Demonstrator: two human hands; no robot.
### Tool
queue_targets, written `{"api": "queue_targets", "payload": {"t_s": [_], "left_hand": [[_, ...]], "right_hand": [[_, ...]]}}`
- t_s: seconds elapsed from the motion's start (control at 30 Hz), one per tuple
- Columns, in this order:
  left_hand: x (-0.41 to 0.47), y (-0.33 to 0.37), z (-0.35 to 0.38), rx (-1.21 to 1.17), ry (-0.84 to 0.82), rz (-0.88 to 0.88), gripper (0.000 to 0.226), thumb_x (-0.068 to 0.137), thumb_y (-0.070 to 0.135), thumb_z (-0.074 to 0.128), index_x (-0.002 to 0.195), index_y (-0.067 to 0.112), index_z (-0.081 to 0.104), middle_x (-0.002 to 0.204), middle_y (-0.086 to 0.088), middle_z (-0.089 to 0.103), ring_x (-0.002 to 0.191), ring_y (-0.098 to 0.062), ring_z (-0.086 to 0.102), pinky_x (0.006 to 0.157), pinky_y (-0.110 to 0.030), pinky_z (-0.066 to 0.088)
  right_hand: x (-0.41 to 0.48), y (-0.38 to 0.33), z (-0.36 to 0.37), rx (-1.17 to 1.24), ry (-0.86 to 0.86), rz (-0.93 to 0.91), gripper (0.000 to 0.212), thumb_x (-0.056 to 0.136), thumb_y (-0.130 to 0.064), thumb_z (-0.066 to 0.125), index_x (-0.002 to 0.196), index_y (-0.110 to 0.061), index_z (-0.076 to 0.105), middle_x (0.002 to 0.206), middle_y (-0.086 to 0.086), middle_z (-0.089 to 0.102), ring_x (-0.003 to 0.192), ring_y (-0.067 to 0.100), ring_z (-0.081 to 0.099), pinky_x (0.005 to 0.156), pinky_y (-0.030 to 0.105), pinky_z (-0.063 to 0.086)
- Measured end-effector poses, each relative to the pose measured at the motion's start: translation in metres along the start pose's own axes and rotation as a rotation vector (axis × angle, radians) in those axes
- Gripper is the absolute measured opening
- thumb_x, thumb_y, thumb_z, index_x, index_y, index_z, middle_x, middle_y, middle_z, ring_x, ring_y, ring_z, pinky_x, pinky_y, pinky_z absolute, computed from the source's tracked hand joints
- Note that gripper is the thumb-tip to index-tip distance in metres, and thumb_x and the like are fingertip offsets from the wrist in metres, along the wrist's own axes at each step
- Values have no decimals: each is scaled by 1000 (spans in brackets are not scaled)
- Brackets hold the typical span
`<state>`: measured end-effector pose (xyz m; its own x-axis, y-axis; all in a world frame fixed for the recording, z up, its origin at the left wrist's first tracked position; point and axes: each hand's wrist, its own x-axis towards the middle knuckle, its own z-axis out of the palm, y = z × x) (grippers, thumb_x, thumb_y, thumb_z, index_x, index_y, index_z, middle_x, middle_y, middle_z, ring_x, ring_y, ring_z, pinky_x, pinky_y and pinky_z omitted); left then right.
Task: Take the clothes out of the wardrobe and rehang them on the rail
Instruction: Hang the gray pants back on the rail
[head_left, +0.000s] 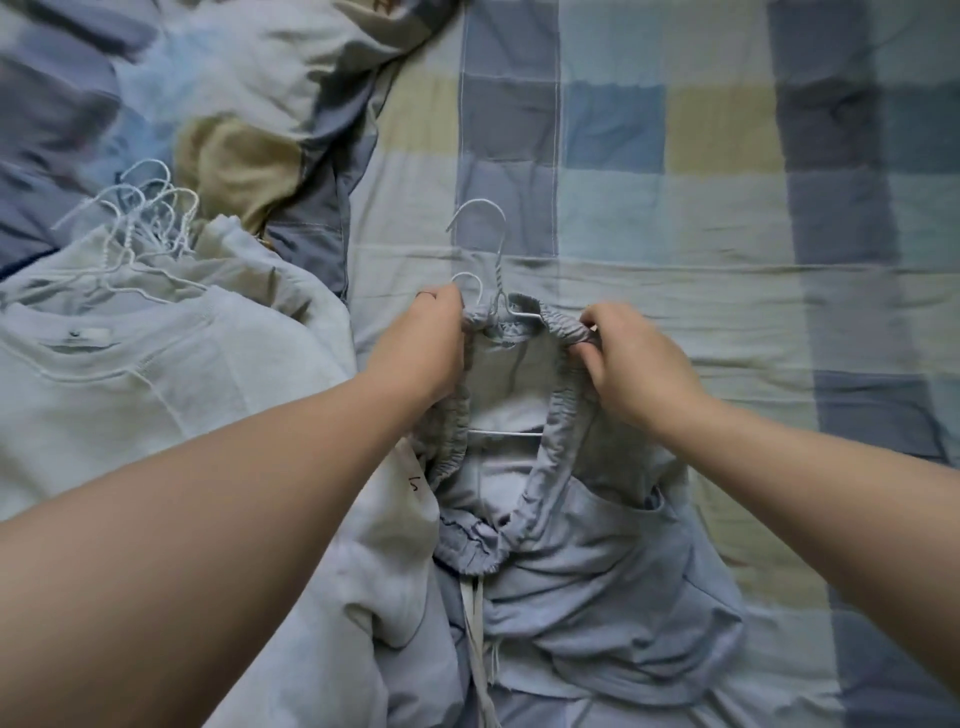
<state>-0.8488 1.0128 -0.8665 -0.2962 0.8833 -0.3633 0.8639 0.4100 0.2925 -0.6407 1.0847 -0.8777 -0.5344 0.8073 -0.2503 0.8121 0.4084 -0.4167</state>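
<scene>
Hands at work on a bed, head view. L hand (431, 338) & R hand (628, 364) each grip the elastic waistband (566, 325) of grey-blue drawstring trousers (597, 597). The trousers lie crumpled on the checked bed sheet (727, 182) at centre frame, waist end away from the person. L fingers (441, 300) curl round the waistband's left side, bunching it. R fingers (597, 318) & thumb pinch its right side, w/ cloth gathered between them. A white wire hanger (480, 218) sits inside the stretched waist opening: its hook points away over the sheet, & its horizontal bar (506, 432) crosses the opening nearer the person. A second, smaller white hook (470, 280) shows just beside the L hand; what it belongs to cannot be told. Drawstring (475, 623) trails toward the frame bottom. Under the L forearm lies a white garment (384, 519), touching the trousers. At left is a pile of pale tops (130, 389) w/ a bunch of white hangers (150, 218) at its far end. Crumpled checked quilt (234, 78) at upper left.
</scene>
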Motion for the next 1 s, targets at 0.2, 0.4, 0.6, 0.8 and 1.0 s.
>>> {"api": "queue_targets", "payload": {"t_s": [0.2, 0.4, 0.6, 0.8, 1.0], "left_hand": [[-35, 46, -84, -62, 20, 108, 17, 98, 13, 48, 113, 6, 50, 117, -15, 53, 104, -34, 53, 74, -33, 33], [-104, 89, -165, -129, 10, 251, 16, 96, 11, 49, 111, 9, 51, 112, -12, 54, 102, -31, 52, 81, -39, 39], [-173, 126, -226, -200, 71, 379, 12, 96, 12, 54, 108, 9, 54, 107, -8, 55, 96, -29, 54, 80, -42, 44], [-233, 168, -270, -179, 118, 568, 11, 98, 13, 52, 107, 7, 55, 107, -11, 56, 96, -30, 54, 78, -44, 46], [-272, 171, -292, -149, 103, 618, 10, 101, 18, 50, 106, 11, 54, 108, -6, 54, 95, -25, 52, 76, -40, 45]], "right_hand": [[-44, -18, -93, -36, 81, -29, 14, 96, -27, 49, 105, -17, 54, 107, 4, 52, 96, 32, 54, 71, 43, 48], [-119, -47, -191, -30, 132, -25, 6, 94, -22, 54, 99, -19, 54, 101, 1, 51, 89, 31, 55, 66, 42, 48], [-212, -78, -253, -33, 189, 26, 5, 94, -19, 55, 96, -15, 55, 98, 3, 51, 84, 33, 56, 62, 42, 47], [-292, -95, -287, 27, 285, 143, 6, 93, -15, 55, 98, -14, 58, 99, 5, 53, 87, 34, 57, 69, 47, 49], [-335, -118, -289, 103, 324, 171, 12, 91, -13, 58, 102, -15, 62, 100, 5, 57, 91, 32, 59, 74, 47, 50]]}}
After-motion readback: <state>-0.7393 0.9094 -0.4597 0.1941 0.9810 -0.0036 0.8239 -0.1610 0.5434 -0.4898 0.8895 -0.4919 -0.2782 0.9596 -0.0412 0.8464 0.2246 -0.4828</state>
